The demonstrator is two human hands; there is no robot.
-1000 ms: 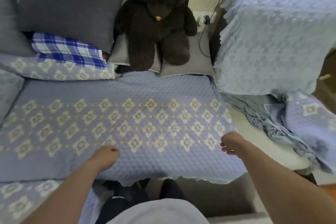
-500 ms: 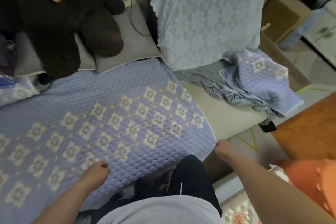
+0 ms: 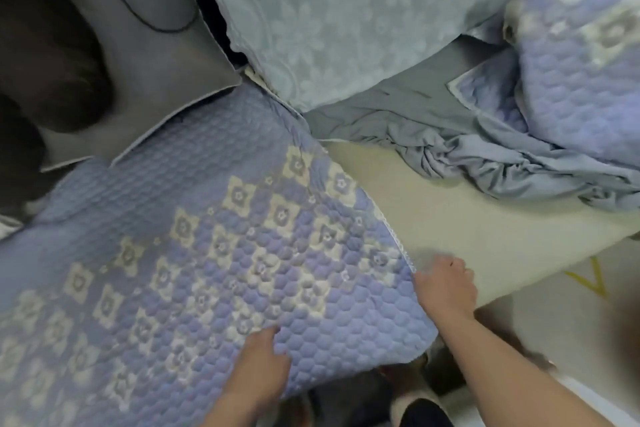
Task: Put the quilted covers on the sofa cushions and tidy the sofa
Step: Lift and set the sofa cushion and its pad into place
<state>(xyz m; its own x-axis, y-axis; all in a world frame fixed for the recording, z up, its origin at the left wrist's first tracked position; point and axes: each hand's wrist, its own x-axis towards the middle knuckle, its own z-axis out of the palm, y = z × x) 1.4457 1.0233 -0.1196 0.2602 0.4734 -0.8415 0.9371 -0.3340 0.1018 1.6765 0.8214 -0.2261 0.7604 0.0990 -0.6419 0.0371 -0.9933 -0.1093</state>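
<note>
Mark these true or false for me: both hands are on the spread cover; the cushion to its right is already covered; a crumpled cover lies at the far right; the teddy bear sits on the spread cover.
1. Both hands are on the spread cover: true; the left hand rests on it and the right hand is at its edge.
2. The bare cushion is already covered: false, it shows plain beige.
3. A crumpled cover lies at the far right: true.
4. The teddy bear sits on the spread cover: false, it sits behind it.
</note>
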